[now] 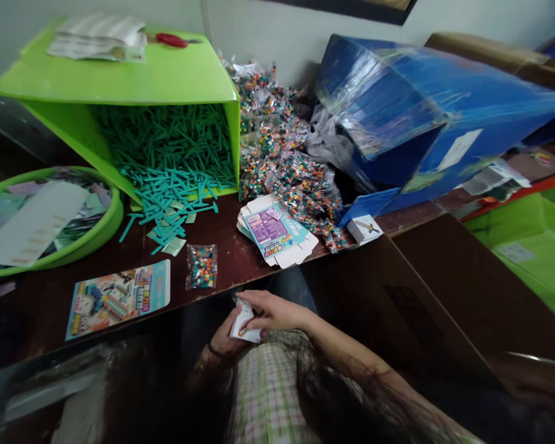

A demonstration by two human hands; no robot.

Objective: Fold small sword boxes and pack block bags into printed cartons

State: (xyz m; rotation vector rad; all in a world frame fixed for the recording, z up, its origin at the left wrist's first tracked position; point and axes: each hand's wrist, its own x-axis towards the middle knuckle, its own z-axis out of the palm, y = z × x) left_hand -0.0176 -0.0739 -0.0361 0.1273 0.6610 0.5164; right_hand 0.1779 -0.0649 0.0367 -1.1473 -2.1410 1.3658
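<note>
In front of my body, my left hand [226, 338] grips the left edge of a small white printed leaflet [241, 329]. My right hand [275, 310] lies over its top and right side, thumb pressed on the print. Beyond them on the table rests a small clear bag of coloured beads [201, 266]. A flat printed card [119, 298] lies to the left of that bag. Flattened printed boxes [275, 231] are stacked farther right, and a small white stack with a sword picture [364, 229] stands at the table edge.
A tipped green bin [120, 74] spills turquoise sticks [166, 200]. Left of it sits a green basin [115, 213] of small packets. Bead bags [277, 148] are heaped beside a blue bin [398, 105]. Red-handled scissors [172, 41] lie on top. A brown carton [379, 296] stands at right.
</note>
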